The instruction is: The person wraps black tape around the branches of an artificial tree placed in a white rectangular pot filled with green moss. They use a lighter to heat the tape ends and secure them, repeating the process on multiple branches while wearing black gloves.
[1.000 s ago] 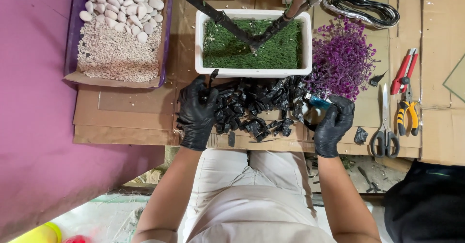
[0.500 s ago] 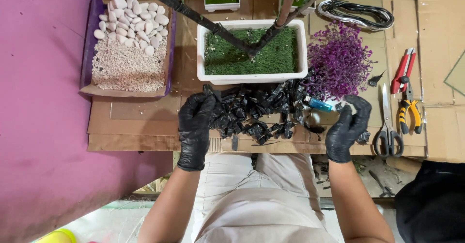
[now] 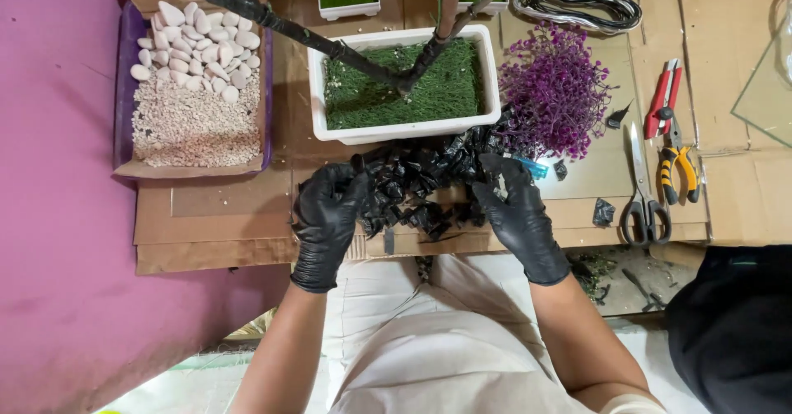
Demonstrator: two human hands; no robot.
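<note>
Black-gloved left hand (image 3: pixel 330 216) sits at the left end of a pile of black crumpled plastic pieces (image 3: pixel 425 187), fingers curled and pressed into the pile edge; can't tell if any single piece is pinched. Right hand (image 3: pixel 516 212), also gloved, rests on the right end of the pile, fingers bent loosely together over the pieces, something small and pale by the fingertips, too small to identify. Pile lies on the cardboard work surface (image 3: pixel 214 216), touching the front wall of the white rectangular planter (image 3: pixel 404 129), between the two hands. Planter holds green moss-like fill with a dark branch (image 3: pixel 289 26) rising out. Purple artificial foliage (image 3: pixel 557 92) just right of the planter. Purple tray (image 3: pixel 124 101) with white pebbles (image 3: pixel 198 47) and pale gravel well left. Scissors (image 3: pixel 643 187), orange-handled pliers (image 3: pixel 681 158), and red-handled cutters (image 3: pixel 664 101) to the right.
</note>
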